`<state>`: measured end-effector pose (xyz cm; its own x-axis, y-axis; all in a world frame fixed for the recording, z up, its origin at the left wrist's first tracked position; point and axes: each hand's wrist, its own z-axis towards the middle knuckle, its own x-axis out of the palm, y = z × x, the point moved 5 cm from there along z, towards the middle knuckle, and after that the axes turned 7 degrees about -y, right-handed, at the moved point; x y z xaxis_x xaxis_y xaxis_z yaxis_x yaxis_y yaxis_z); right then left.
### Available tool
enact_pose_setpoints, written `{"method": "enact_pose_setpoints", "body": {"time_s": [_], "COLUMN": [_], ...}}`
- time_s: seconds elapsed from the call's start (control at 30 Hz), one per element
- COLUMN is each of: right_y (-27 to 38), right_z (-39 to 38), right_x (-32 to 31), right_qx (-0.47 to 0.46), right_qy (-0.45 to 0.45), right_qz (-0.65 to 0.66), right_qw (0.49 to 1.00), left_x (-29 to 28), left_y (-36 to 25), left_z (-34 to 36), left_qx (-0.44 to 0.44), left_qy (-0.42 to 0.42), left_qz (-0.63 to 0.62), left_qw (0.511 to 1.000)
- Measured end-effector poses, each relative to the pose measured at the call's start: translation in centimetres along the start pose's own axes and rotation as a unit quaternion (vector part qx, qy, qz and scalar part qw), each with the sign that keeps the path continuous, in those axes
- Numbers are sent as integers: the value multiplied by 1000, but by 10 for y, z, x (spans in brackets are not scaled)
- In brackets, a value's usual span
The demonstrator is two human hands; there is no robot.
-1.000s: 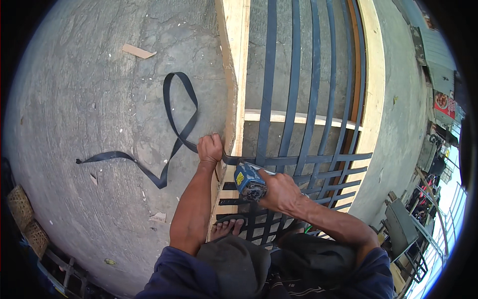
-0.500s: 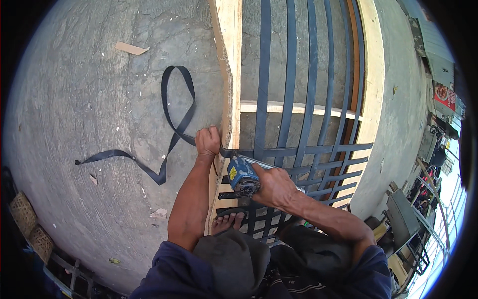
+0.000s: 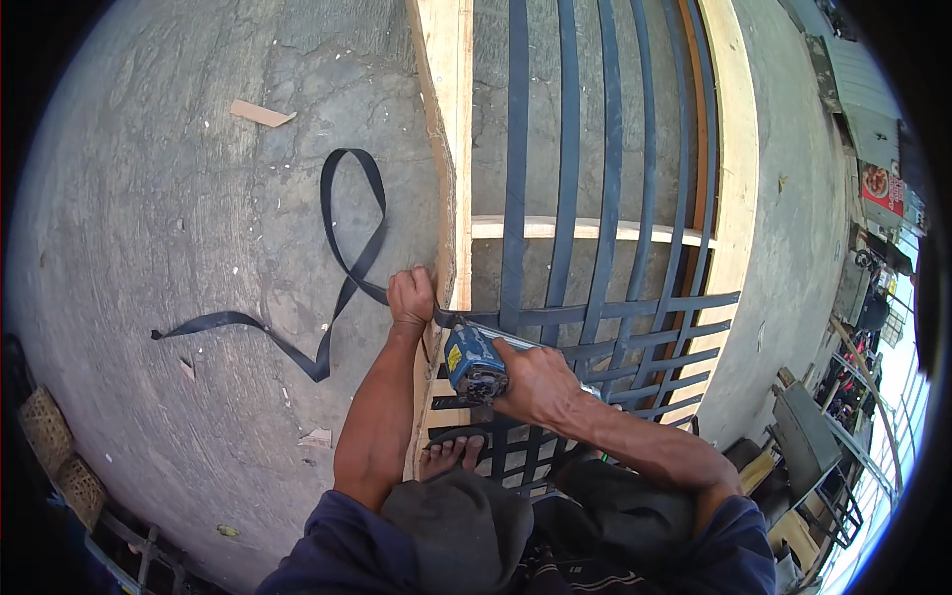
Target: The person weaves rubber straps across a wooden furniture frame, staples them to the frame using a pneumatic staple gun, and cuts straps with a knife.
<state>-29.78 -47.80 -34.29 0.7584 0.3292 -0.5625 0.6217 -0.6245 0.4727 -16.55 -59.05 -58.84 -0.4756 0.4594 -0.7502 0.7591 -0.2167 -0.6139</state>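
Note:
My left hand [image 3: 411,296] is closed around a black webbing strap [image 3: 342,297], pulling it over the outer edge of a wooden frame [image 3: 460,198]. The strap's loose tail lies looped on the floor to the left. My right hand [image 3: 540,385] grips a blue staple gun [image 3: 474,362], its nose close to the strap on the left rail; whether it touches is hidden. Lengthwise black straps [image 3: 516,149] span the frame, woven through several crosswise straps near me. My bare foot [image 3: 451,456] is by the left rail.
A pale wooden crossbar [image 3: 595,229] runs beneath the straps. On the concrete floor lies a tan scrap [image 3: 263,113]. Woven baskets [image 3: 48,431] are at the lower left, and a grey metal piece [image 3: 803,431] among clutter at the right.
The whole view has shifted slightly, with the frame lower and a little left in the picture. Both hands keep about the same place on the rail and strap.

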Motion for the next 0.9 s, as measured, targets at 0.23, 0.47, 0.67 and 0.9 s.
{"method": "enact_pose_setpoints", "body": {"time_s": [0.23, 0.47, 0.67, 0.9], "right_y": [0, -67, -183, -306], "right_z": [-11, -87, -281, -258], "right_x": [0, -11, 17, 205], "right_qx": [18, 92, 365, 490], "right_qy": [-21, -122, -263, -280], "right_qz": [7, 161, 191, -72], "right_qw": [1000, 975, 872, 823], "left_x": [3, -7, -73, -78], "left_y": [-14, -12, -73, -262], "left_z": [6, 21, 21, -45], "left_qx": [50, 26, -74, 358], "left_qy": [5, 12, 12, -157], "left_qz": [29, 58, 86, 56], "left_qw": [998, 998, 993, 919]}}
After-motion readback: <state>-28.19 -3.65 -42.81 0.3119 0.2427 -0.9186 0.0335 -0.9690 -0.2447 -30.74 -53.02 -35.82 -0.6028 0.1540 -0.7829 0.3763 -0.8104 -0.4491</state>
